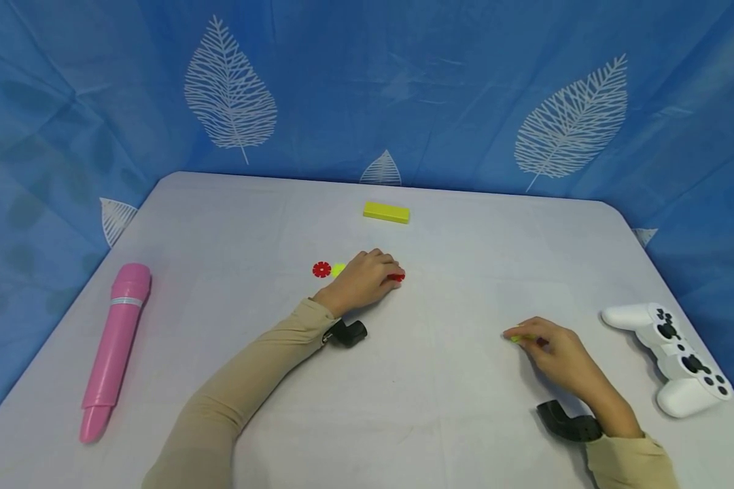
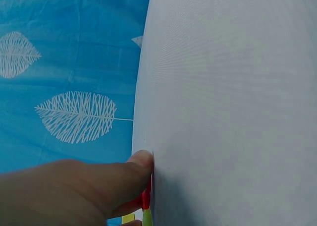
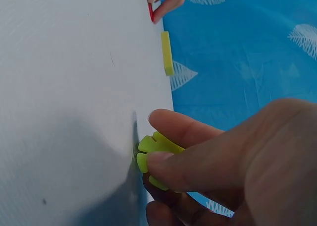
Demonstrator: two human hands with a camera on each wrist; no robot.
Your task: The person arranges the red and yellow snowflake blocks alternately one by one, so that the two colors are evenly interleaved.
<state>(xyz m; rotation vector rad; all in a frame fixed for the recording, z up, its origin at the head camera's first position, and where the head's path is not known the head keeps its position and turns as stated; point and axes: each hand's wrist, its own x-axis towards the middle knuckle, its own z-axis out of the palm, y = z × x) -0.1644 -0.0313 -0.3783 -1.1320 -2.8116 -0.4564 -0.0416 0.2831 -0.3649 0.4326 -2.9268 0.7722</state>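
My left hand pinches a red notched disc between thumb and fingers, low over the middle of the table. Just left of that hand lie another red notched disc and a yellow-green disc, the latter partly covered by the hand. My right hand holds a yellow-green notched disc by thumb and fingertips, to the right of the table's middle. In the left wrist view, the thumb hides most of the red disc, with a yellow-green edge below it.
A yellow block lies toward the back of the white table. A pink microphone-shaped object lies at the left, and a white game controller at the right edge. A blue curtain with white leaves hangs behind.
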